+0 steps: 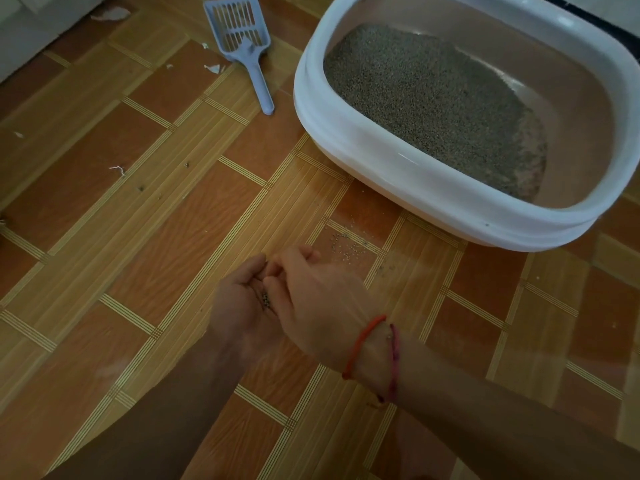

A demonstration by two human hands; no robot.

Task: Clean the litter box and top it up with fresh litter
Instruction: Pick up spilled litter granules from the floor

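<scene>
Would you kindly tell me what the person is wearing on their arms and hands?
The left forearm and right forearm are bare, with no sleeves in view and no gloves. The right hand has two thin cord bracelets at its wrist: an orange-red bracelet and a dark pink bracelet. The left hand shows nothing worn. No rings are visible.
</scene>
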